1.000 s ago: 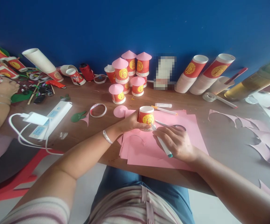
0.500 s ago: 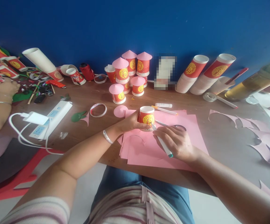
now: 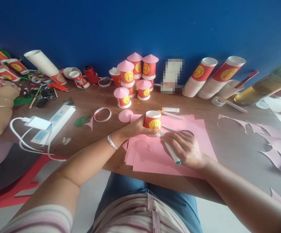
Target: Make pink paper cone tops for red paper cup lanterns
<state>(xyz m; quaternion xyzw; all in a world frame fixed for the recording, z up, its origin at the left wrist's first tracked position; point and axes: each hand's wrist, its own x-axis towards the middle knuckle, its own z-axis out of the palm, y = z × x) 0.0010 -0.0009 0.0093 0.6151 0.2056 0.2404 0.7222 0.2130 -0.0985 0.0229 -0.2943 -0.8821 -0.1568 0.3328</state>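
Note:
A red paper cup [image 3: 152, 120] with a yellow round emblem stands over the pink paper sheets [image 3: 155, 158], and my left hand [image 3: 138, 127] is closed around its left side and lower front. My right hand [image 3: 183, 147] grips a white marker [image 3: 171, 150] with a green end, its tip at the cup's lower right side. Whether the tip touches the cup is too small to tell. Scissors [image 3: 187, 132] lie partly hidden behind my right hand. Beyond the cup lie an orange-and-white pen [image 3: 172, 115] and a white tube [image 3: 170, 109].
Cups with pink cone tops [image 3: 126, 73] stand by the wall, right of them leaning cup stacks [image 3: 201, 76]. A tape roll [image 3: 102, 115] and a power strip [image 3: 54, 124] lie left. Pink scraps [image 3: 274, 155] lie right. Another person's hand [image 3: 3, 94] is at far left.
Almost nothing differs. The marker's green end has shifted very slightly right and down; both hands keep their hold on the cup and marker.

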